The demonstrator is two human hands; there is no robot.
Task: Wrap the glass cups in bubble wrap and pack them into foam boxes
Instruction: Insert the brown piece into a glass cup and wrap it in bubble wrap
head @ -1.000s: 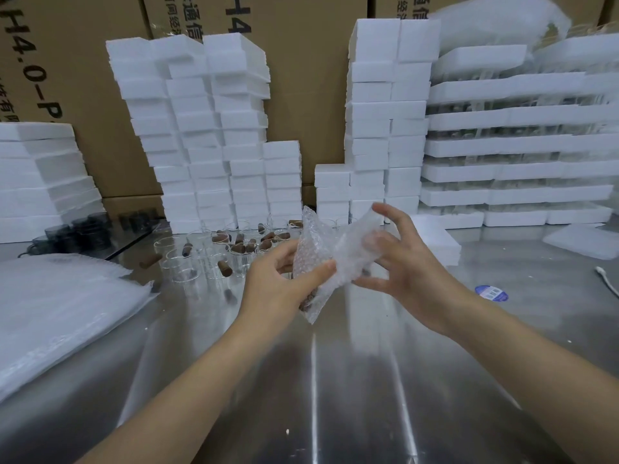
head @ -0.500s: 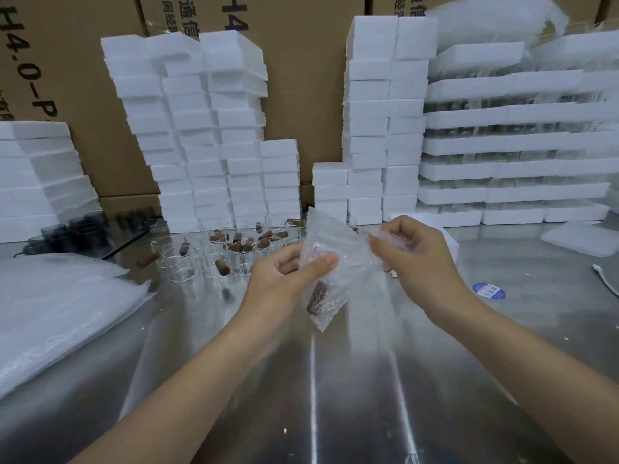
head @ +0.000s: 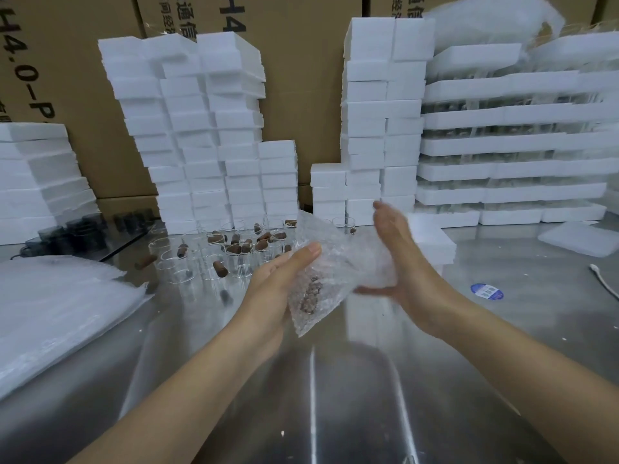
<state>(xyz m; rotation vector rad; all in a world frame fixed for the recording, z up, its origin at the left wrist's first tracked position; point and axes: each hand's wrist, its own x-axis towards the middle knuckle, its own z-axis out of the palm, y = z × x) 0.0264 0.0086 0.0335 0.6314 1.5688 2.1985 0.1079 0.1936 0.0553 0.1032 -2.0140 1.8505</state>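
Note:
A clear bubble-wrap bundle (head: 330, 272) with a brown cork showing through it hangs above the steel table, held between both hands. My left hand (head: 279, 283) grips its left side with the thumb on top. My right hand (head: 402, 262) presses flat against its right side, fingers straight and blurred. The glass cup inside is hidden by the wrap. Behind the hands stand several bare glass cups (head: 234, 252) with brown corks. White foam boxes (head: 207, 135) are stacked in tall columns at the back.
A pile of bubble-wrap sheets (head: 57, 313) lies at the left. Dark cups (head: 77, 229) sit at the back left. Foam trays (head: 509, 145) are stacked at the right, a loose foam lid (head: 579, 239) and a blue sticker (head: 486, 291) lie on the steel table (head: 335, 396).
My right hand let go of its pinch on the wrap's top edge and now lies flat against the bundle's right side. The left hand keeps its hold.

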